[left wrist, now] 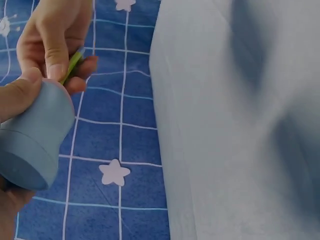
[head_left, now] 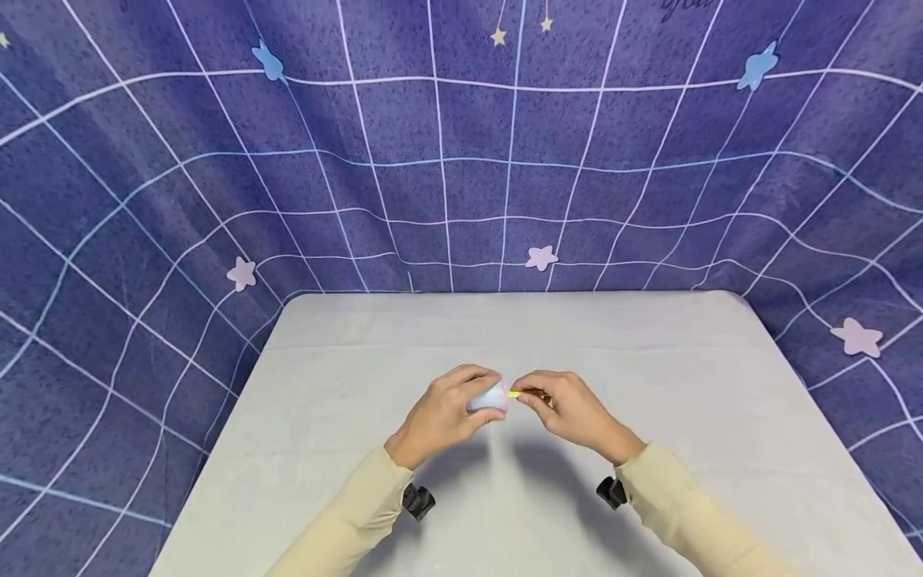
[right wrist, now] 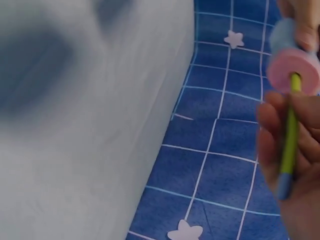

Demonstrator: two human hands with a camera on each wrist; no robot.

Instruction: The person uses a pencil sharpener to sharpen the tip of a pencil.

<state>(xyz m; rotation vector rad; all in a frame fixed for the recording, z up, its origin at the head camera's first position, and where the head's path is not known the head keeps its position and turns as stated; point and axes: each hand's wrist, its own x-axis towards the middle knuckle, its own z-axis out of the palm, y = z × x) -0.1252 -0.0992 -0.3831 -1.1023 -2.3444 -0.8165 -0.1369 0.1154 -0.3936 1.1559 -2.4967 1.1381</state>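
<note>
In the head view my left hand (head_left: 445, 410) grips a pale blue pencil sharpener (head_left: 490, 397), held sideways above the table. The left wrist view shows its smooth, waisted body (left wrist: 42, 117) with a wide base. Its pink end (right wrist: 280, 75) turns toward my right hand (head_left: 577, 409). That hand pinches a yellow-green pencil (right wrist: 290, 145) between thumb and fingers. One end of the pencil sits in the hole of the pink face; the other, blue-tipped end runs back along the palm. The pencil's point is hidden inside the sharpener.
A table (head_left: 346, 353) with a pale cloth lies under both hands. Behind and beside it hangs a blue curtain (head_left: 476, 184) with grid lines and stars. Dark wrist cameras (head_left: 418, 502) are strapped under the sleeves (head_left: 360, 513).
</note>
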